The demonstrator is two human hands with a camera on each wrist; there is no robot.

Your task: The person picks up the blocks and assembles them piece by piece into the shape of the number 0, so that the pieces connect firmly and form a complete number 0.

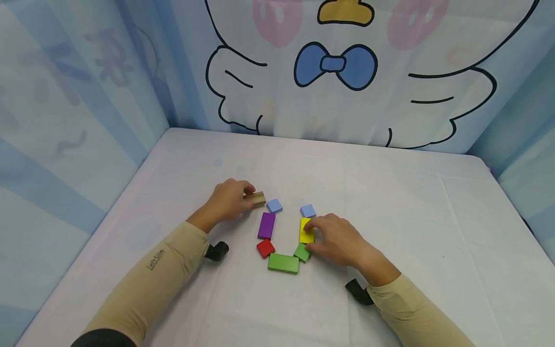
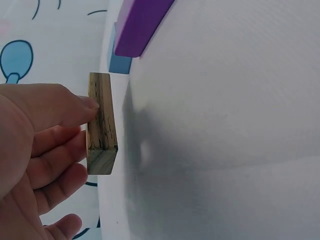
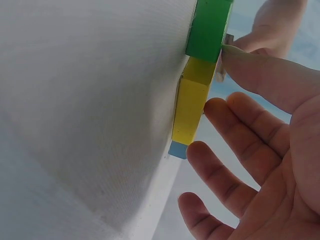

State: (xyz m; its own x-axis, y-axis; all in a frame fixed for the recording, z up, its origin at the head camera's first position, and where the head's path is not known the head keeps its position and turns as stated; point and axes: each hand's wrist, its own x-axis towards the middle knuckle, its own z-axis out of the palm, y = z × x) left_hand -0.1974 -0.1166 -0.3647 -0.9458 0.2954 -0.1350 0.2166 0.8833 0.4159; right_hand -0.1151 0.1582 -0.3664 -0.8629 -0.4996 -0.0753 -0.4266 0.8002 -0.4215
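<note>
My left hand (image 1: 230, 198) pinches a bare wooden block (image 1: 258, 198) between thumb and fingers; in the left wrist view the block (image 2: 102, 127) is above the white cloth. Just right of it lies a small blue block (image 1: 274, 206), with a purple block (image 1: 266, 225) below. My right hand (image 1: 340, 241) rests at the right side, fingers loosely bent, fingertips at a yellow block (image 1: 306, 236) and thumb by a small green block (image 1: 302, 252). In the right wrist view the thumb touches the green block's edge (image 3: 210, 30). A second blue block (image 1: 308, 210) sits beyond the yellow one.
A red block (image 1: 266, 248) and a longer green block (image 1: 284, 263) form the near side of the U-shaped row. White cloth covers the table (image 1: 412, 217). A printed curtain (image 1: 334, 106) hangs behind, and another (image 1: 73, 120) at the left.
</note>
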